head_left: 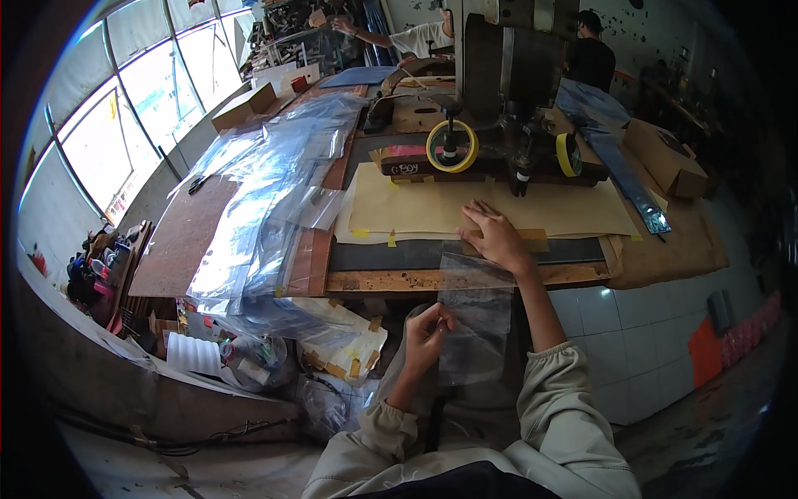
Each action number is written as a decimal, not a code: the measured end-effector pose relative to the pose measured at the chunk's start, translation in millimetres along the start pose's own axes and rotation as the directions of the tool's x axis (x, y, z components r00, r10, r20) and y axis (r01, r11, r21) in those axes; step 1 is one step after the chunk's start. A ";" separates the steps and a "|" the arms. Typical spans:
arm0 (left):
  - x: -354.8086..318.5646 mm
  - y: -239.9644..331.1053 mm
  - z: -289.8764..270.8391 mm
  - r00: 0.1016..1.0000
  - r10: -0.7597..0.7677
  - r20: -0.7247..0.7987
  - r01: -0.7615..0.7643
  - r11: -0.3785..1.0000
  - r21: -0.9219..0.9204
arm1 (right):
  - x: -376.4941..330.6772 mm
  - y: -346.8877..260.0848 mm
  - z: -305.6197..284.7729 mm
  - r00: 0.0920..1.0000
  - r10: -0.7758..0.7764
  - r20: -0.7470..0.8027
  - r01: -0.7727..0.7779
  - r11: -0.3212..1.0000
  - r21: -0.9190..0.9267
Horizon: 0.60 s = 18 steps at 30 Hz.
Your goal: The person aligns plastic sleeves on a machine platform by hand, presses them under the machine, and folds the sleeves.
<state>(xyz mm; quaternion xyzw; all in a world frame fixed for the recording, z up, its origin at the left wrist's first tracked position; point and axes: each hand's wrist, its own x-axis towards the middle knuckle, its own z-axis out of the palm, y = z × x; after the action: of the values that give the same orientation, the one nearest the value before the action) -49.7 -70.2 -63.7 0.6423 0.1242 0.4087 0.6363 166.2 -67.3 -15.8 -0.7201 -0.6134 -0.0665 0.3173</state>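
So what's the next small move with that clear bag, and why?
Probably slide the clear plastic bag forward onto the tan paper sheet. The left hand pinches its lower edge below the bench, while the right hand presses its top flat at the bench edge, so most of the bag hangs off unsupported.

- The single head view looks down and forward from the person's head, close over the workbench [465,279] edge (straight lines bow near the rim).
- Both forearms enter from below.
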 end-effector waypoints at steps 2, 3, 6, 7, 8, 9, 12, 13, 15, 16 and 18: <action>2.0 2.6 -1.2 1.000 -0.008 0.007 0.008 1.000 -0.003 | 2.2 -0.6 0.2 1.000 -0.012 -0.008 0.012 1.000 0.005; 4.4 4.2 -1.9 1.000 -0.007 0.019 0.007 1.000 -0.007 | 3.9 -0.6 0.0 0.999 -0.027 -0.025 0.027 1.000 0.005; 7.7 9.3 -2.8 1.000 -0.010 0.028 0.010 1.000 0.004 | 5.7 -1.8 0.1 0.999 -0.023 -0.037 0.024 0.999 0.031; 8.1 8.5 -1.8 0.999 -0.010 0.032 0.010 1.000 0.001 | 6.6 -0.4 -1.1 0.999 -0.027 -0.021 0.028 0.999 0.030; 8.2 8.4 -1.2 0.999 -0.004 0.037 0.004 1.000 -0.013 | 5.2 1.6 0.0 0.999 -0.025 -0.023 0.026 0.999 0.026; 8.5 8.1 -0.3 0.999 0.004 0.042 -0.002 1.000 -0.027 | 2.9 4.2 2.6 1.000 -0.017 -0.021 0.018 1.000 0.015; 6.5 4.7 1.7 0.999 -0.002 0.043 0.004 0.999 -0.044 | 2.2 2.8 0.1 1.000 -0.011 -0.012 0.012 1.000 0.011; 5.2 4.8 1.1 0.999 -0.007 0.045 0.009 0.999 -0.042 | 0.7 0.8 -0.4 1.000 -0.004 -0.006 0.004 1.000 0.014; 4.3 5.1 -0.1 0.999 -0.020 0.041 0.021 1.000 -0.022 | 1.1 0.4 1.4 1.000 -0.011 -0.007 0.011 1.000 0.011; 4.5 4.8 0.1 0.999 -0.024 0.045 0.025 0.999 -0.023 | 1.6 1.2 1.5 1.000 -0.023 -0.009 0.023 1.000 0.002; 4.7 4.3 -0.3 0.999 -0.019 0.039 0.020 0.999 -0.028 | 1.3 1.7 2.7 1.000 -0.018 -0.011 0.018 1.000 0.005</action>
<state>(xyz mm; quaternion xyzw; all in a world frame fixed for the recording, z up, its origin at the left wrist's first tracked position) -48.4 -67.5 -58.0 0.6398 0.1124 0.3919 0.6514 167.3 -64.8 -17.9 -0.7134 -0.6184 -0.0717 0.3218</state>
